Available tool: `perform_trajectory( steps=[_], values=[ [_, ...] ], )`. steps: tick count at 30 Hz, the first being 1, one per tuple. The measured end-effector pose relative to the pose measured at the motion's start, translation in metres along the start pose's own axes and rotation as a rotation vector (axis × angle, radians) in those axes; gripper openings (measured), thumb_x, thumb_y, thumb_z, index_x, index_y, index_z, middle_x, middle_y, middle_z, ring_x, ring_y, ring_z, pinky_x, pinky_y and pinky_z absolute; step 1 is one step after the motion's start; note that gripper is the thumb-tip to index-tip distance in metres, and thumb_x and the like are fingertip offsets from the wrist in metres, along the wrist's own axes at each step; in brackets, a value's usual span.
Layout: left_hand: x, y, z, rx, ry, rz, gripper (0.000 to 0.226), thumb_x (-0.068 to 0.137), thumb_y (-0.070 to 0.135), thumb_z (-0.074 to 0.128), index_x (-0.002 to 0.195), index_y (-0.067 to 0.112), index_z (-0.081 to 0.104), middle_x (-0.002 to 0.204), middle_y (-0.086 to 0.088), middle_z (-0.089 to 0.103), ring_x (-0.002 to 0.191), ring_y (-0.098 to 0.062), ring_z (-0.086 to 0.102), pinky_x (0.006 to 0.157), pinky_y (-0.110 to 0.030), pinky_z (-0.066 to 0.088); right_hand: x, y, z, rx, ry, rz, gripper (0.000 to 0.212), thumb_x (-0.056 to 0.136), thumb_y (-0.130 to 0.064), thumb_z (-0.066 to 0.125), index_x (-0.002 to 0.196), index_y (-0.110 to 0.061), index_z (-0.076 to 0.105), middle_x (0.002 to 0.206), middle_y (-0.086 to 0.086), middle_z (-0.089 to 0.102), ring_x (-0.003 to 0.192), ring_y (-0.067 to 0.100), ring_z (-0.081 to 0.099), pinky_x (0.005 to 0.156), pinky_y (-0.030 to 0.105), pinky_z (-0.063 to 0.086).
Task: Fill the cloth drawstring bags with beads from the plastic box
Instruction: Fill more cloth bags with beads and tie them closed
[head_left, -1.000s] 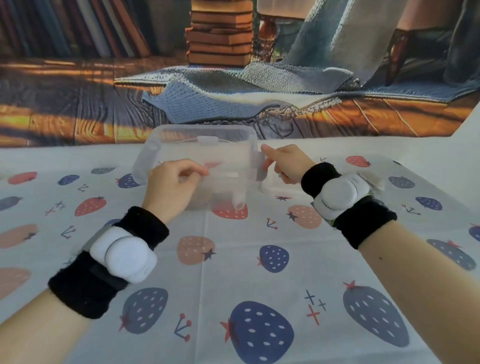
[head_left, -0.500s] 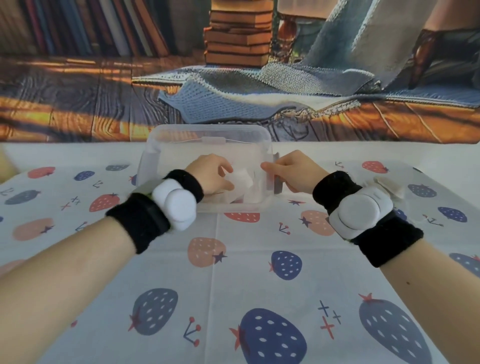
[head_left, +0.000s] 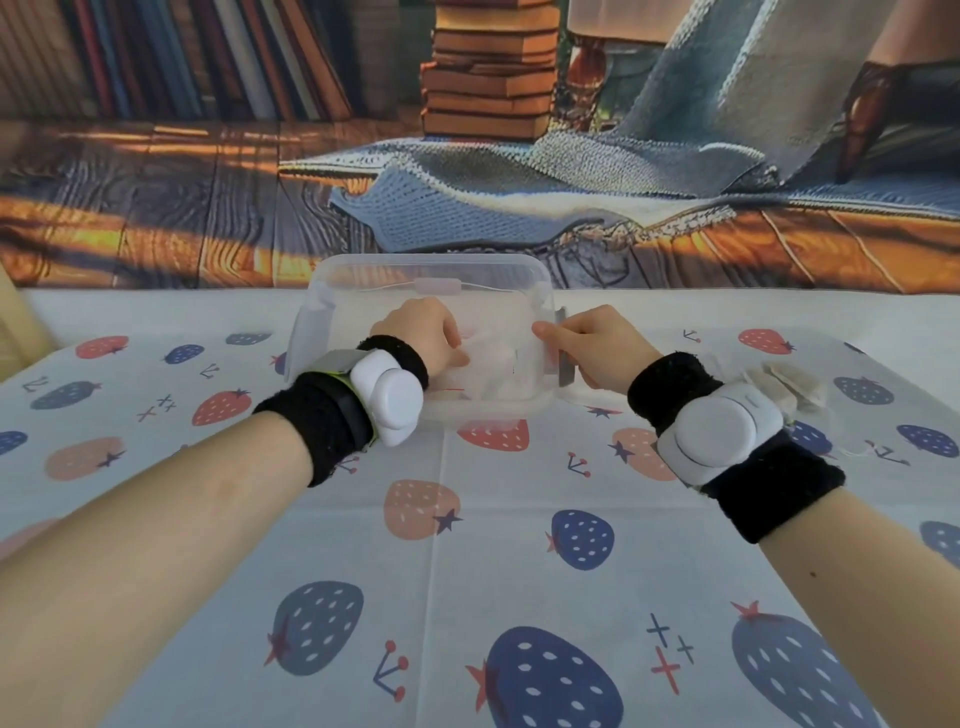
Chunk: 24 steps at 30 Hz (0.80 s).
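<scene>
A clear plastic box (head_left: 431, 275) stands open on the strawberry-print cloth in front of me. My left hand (head_left: 423, 340) reaches down inside it, and its curled fingers grip a white cloth drawstring bag (head_left: 493, 364) lying in the box. My right hand (head_left: 592, 348) holds the box's right side, with the thumb on the rim and the fingers round the grey latch. Another pale cloth bag (head_left: 792, 387) lies on the table to the right, partly hidden behind my right wrist. I cannot make out any beads through the hazy plastic.
The strawberry-print tablecloth (head_left: 467, 545) covers the table from the box to the near edge. A printed backdrop (head_left: 208, 197) of books and a blanket hangs right behind the box. Both wrists carry black bands with white devices.
My left hand went from the box's near left rim into the box and took hold of the white bag. My right hand stayed on the box's right side.
</scene>
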<state>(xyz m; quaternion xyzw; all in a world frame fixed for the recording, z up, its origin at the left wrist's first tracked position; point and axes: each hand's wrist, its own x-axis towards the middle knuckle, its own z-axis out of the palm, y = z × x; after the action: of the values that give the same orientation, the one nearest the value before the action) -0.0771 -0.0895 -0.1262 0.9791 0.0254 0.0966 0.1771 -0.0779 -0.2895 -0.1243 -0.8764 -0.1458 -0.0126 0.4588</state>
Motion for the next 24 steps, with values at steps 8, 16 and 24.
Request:
perform_trajectory(
  steps=[8,16,24],
  values=[
    [-0.032,-0.022,-0.045,-0.299,0.249,0.237,0.014,0.077,0.025,0.076,0.076,0.012,0.07,0.08,0.0,0.068,0.065,-0.007,0.057,0.069,-0.032,0.049,0.029,-0.005,0.013,-0.022,0.152,0.076,0.043,0.094,-0.039,0.049,0.074,-0.003,0.062,0.07,0.018,0.052,0.066,0.025,0.047,0.068,0.031,0.041],
    [-0.077,-0.042,-0.062,-0.435,0.268,0.287,0.017,0.088,0.013,0.064,0.073,0.021,0.06,0.071,0.009,0.061,0.054,-0.005,0.055,0.055,-0.009,0.039,0.044,-0.006,0.012,-0.214,0.218,0.16,0.042,0.094,-0.036,0.049,0.067,-0.006,0.056,0.068,0.02,0.058,0.052,0.024,0.045,0.062,0.034,0.045],
    [-0.093,-0.094,-0.02,-0.704,0.162,0.122,0.011,0.096,0.006,0.049,0.088,0.004,0.056,0.069,-0.016,0.061,0.054,-0.015,0.056,0.049,-0.024,0.046,0.041,-0.052,0.033,-0.069,0.259,-0.195,0.025,0.093,-0.018,0.052,0.077,-0.004,0.064,0.057,0.004,0.047,0.049,0.008,0.045,0.051,0.023,0.034]
  ],
)
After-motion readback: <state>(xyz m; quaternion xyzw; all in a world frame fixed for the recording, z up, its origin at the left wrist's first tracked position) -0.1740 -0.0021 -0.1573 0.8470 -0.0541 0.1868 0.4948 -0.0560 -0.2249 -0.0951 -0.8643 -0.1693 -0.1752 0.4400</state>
